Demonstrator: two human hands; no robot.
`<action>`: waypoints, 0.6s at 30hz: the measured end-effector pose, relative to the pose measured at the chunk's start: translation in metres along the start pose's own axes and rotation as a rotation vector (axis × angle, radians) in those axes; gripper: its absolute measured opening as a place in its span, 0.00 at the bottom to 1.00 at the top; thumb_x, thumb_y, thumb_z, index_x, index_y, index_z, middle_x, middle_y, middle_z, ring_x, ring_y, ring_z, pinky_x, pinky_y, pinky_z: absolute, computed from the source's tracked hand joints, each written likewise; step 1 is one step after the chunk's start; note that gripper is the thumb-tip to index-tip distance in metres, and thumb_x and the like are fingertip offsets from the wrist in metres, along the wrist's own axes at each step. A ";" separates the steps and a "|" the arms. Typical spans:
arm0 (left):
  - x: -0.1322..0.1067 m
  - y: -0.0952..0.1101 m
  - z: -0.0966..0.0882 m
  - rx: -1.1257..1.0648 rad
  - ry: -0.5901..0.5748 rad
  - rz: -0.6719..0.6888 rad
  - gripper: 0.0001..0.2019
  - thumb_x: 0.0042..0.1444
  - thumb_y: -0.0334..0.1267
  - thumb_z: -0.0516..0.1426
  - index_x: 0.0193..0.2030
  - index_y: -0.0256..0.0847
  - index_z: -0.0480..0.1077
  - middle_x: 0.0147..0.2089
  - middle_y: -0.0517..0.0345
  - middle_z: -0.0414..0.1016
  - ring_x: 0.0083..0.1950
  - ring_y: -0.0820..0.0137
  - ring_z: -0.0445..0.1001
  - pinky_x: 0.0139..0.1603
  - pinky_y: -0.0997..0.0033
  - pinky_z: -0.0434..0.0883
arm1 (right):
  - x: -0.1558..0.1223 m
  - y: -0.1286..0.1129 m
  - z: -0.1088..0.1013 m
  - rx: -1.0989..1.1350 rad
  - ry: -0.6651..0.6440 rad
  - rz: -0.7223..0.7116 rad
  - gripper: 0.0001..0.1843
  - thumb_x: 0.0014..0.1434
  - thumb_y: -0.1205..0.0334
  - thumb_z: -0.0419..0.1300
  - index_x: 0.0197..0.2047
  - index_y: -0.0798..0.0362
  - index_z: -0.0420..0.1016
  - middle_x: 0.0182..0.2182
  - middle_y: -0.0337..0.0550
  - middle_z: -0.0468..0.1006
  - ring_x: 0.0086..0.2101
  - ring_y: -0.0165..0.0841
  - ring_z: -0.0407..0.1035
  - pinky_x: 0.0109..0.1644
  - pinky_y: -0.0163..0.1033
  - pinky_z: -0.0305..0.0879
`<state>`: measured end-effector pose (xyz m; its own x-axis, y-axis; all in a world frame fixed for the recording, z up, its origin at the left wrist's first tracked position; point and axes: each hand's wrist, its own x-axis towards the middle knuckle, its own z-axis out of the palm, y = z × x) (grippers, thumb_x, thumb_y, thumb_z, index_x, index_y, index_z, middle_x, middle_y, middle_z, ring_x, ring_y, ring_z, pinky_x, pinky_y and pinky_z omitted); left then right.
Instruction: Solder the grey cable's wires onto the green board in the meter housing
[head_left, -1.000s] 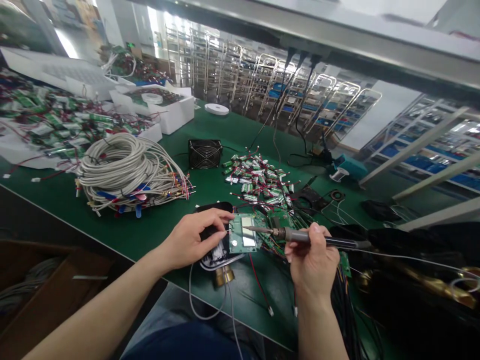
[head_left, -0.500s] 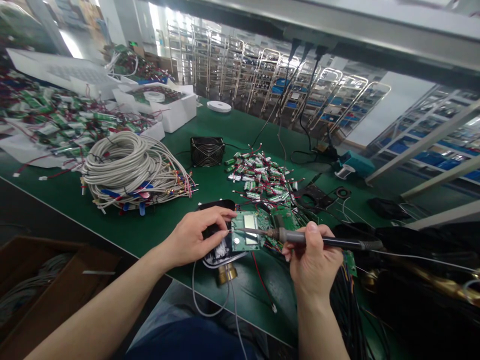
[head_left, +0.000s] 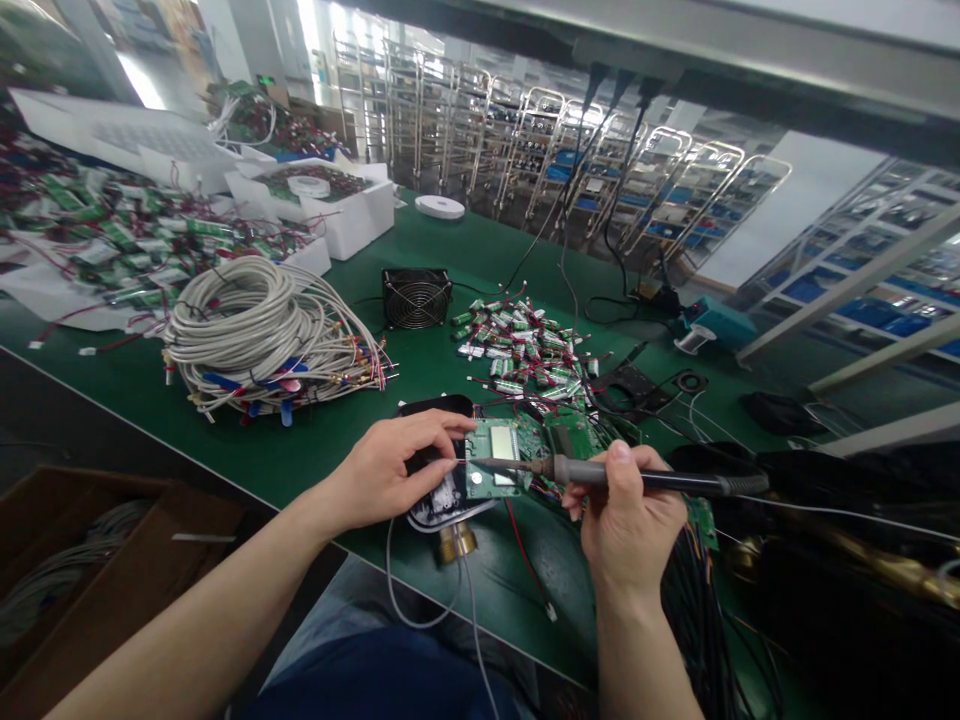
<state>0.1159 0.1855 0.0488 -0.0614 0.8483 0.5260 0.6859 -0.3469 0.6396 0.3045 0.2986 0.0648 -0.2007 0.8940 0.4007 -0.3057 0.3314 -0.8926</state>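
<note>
hands | l hand (head_left: 390,472) pinches wire at pcb (head_left: 493,458) | r hand (head_left: 626,515) fist-grips soldering iron (head_left: 637,478) | no legible text

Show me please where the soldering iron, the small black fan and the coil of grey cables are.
soldering iron (head_left: 645,479), head view, on its dark handle beside the right hand.
small black fan (head_left: 415,298), head view, on its round grille.
coil of grey cables (head_left: 240,325), head view, on the wound loops.

Flat green felt-covered table (head_left: 480,250); pale grey coiled cable bundle (head_left: 247,325) at ten o'clock; small green rectangular circuit board (head_left: 495,460); black square fan (head_left: 415,297).
</note>
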 end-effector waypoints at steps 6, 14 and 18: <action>0.000 0.000 -0.001 -0.015 -0.012 -0.005 0.03 0.55 0.31 0.53 0.32 0.39 0.67 0.52 0.50 0.71 0.54 0.66 0.68 0.53 0.64 0.67 | 0.000 0.001 0.001 0.006 0.004 0.013 0.15 0.54 0.55 0.59 0.23 0.52 0.60 0.12 0.30 0.69 0.11 0.28 0.61 0.10 0.30 0.56; 0.000 0.000 -0.001 -0.011 -0.011 -0.012 0.04 0.56 0.31 0.52 0.32 0.39 0.67 0.52 0.50 0.71 0.54 0.65 0.68 0.53 0.63 0.68 | -0.001 0.001 0.002 -0.007 -0.012 0.014 0.15 0.55 0.55 0.59 0.23 0.52 0.61 0.12 0.30 0.68 0.10 0.28 0.61 0.10 0.31 0.56; 0.000 0.000 -0.001 -0.015 -0.010 -0.012 0.04 0.56 0.32 0.52 0.31 0.39 0.67 0.52 0.49 0.71 0.54 0.65 0.69 0.52 0.62 0.68 | -0.001 0.001 0.002 -0.013 -0.011 0.031 0.15 0.54 0.55 0.59 0.22 0.52 0.61 0.12 0.30 0.68 0.11 0.28 0.61 0.10 0.31 0.56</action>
<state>0.1156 0.1852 0.0491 -0.0629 0.8563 0.5126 0.6743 -0.3422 0.6543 0.3026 0.2975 0.0638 -0.2203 0.9003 0.3755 -0.2872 0.3080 -0.9070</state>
